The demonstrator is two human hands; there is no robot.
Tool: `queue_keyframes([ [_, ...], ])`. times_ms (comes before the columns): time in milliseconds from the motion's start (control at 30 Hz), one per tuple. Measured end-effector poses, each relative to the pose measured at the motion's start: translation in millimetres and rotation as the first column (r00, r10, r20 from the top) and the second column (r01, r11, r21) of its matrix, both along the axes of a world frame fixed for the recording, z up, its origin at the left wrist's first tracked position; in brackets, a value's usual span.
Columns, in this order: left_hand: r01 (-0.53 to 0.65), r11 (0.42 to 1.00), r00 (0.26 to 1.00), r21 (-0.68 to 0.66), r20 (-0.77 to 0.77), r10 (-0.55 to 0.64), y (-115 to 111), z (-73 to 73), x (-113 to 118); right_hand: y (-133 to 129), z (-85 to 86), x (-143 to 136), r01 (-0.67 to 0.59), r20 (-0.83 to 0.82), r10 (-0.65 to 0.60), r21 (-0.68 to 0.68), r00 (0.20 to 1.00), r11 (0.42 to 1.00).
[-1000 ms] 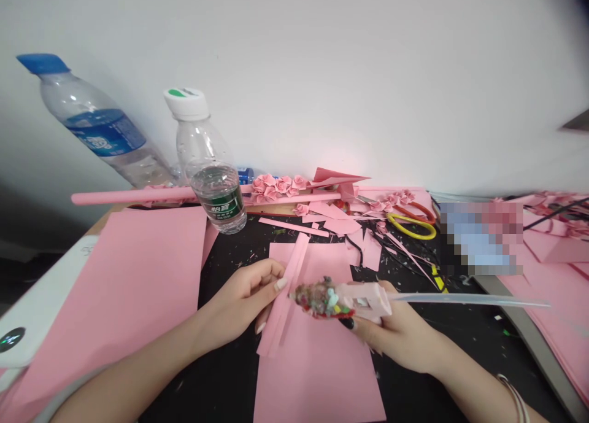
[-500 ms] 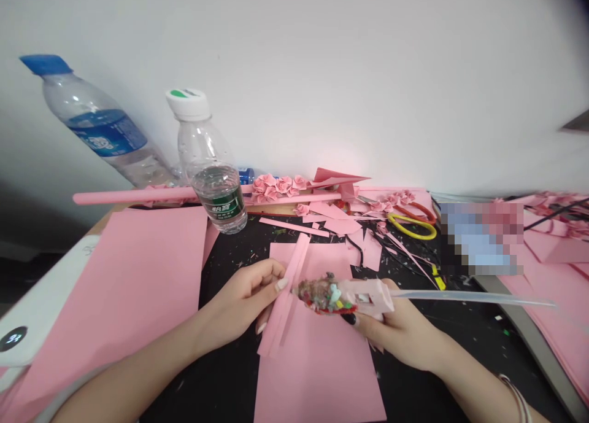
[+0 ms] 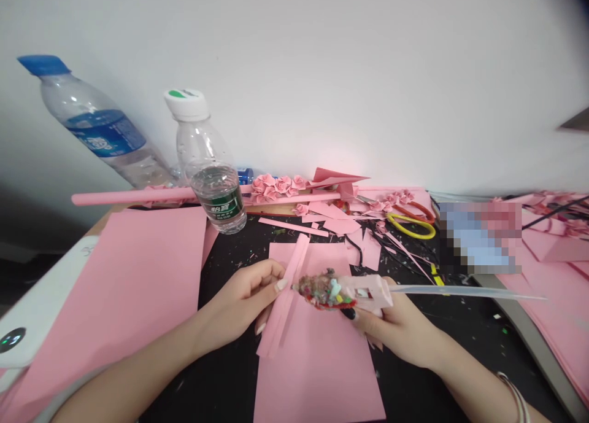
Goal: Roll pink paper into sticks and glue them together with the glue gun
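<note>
My left hand [image 3: 257,294] pinches a folded strip of pink paper [image 3: 288,294] between thumb and fingers, above a flat pink sheet [image 3: 317,374]. In my right hand [image 3: 400,325] is a pink hot glue gun [image 3: 363,291], its front crusted with brown residue and colourful bits. The nozzle points left and meets the strip close to my left thumb. A long clear glue stick [image 3: 464,293] sticks out of the gun's back end. My right fingers are mostly hidden behind the gun.
Two plastic bottles, one blue-capped [image 3: 110,131] and one white-capped [image 3: 218,190], stand at the back left. Paper roses [image 3: 276,186], scraps and yellow-handled scissors [image 3: 411,226] lie along the wall. Pink sheets [image 3: 151,269] cover the left side; a white device [image 3: 41,300] lies beside them.
The glue gun's nozzle has shifted slightly up along the strip, and the glue stick's tail has moved a little left. My left hand stays in place on the strip.
</note>
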State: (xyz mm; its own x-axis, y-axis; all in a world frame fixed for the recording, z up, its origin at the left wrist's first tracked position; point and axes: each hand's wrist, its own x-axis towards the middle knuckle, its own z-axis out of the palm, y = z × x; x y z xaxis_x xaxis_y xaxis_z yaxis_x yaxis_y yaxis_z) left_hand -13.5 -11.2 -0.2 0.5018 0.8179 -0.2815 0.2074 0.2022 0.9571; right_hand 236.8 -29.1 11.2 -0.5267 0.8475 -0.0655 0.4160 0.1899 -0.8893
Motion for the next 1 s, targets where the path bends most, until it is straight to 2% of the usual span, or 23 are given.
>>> queue_keyframes([
  [300, 0.012, 1.000, 1.000, 0.005, 0.000, -0.012, -0.1, 0.7, -0.5, 0.8, -4.1, 2.2, 0.101, 0.005, -0.101, 0.016, 0.995, 0.995],
  [433, 0.015, 1.000, 1.000, 0.002, 0.003, -0.015, 0.5, 0.5, -0.2, 0.7, -6.0, 3.8, 0.125, 0.003, -0.125, -0.024, 0.992, 0.992],
  [700, 0.031, 1.000, 1.000, -0.005, 0.006, -0.031, 0.0, -0.3, -0.7, 1.7, -11.7, 7.8, 0.264, 0.007, -0.265, -0.118, 0.964, 0.957],
  [1000, 0.038, 0.999, 0.999, -0.015, 0.004, -0.038, -1.6, 1.9, -0.9, 4.4, -9.8, 5.2, 0.299, -0.013, -0.302, -0.119, 0.953, 0.947],
])
